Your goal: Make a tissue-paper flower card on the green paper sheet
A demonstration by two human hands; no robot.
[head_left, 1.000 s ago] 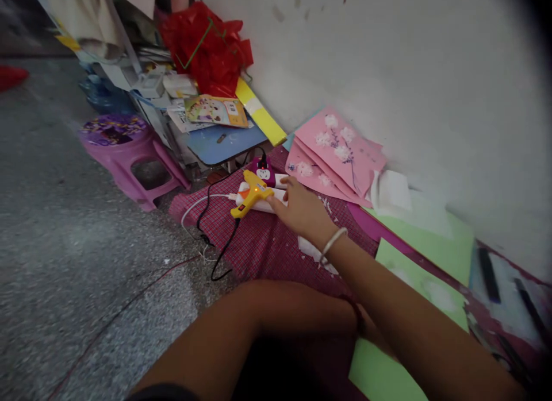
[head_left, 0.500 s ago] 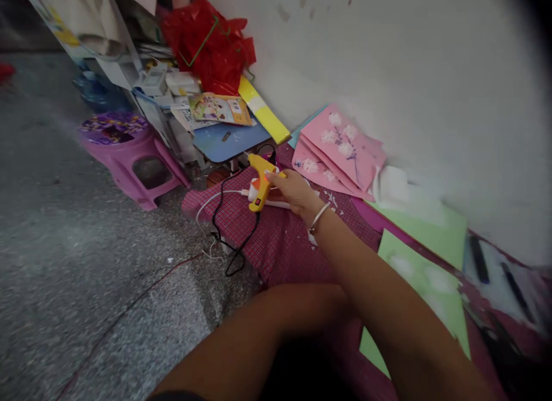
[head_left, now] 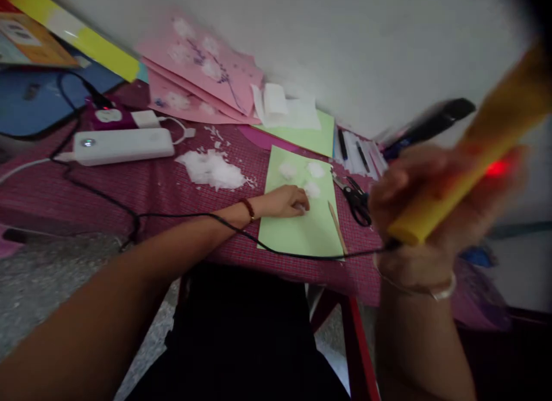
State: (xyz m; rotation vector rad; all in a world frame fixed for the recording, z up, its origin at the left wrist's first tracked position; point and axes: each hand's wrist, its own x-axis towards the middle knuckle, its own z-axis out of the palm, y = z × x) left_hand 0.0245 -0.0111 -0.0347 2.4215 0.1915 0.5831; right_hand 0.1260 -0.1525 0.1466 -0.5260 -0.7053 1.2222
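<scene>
yellow glue gun (head_left: 506, 114), head view: in the right hand (head_left: 470, 217), raised close to the camera, right of the sheet; probably to hold the hot tip off the paper. red glow by the hand.
right fingers: wrapped round the grip, blurred; can't tell if one is on the trigger.
left hand (head_left: 282, 201): low on the green sheet (head_left: 297, 234), likely steadying it or a piece on it. fingers curled in together, pale bit at the tips; can't tell if pinched.
black cord (head_left: 323, 257): crosses over left forearm and lower sheet to the gun; that route looks like a snag risk.
white puffs (head_left: 315, 169): three on the upper sheet, grouped, maybe as one design.
pencil (head_left: 337, 227): along the sheet's right edge, in easy reach.
scissors (head_left: 357, 207): just right of the sheet, off the work area.
white scraps (head_left: 213, 168): heaped left of the sheet, likely so it stays clean.
</scene>
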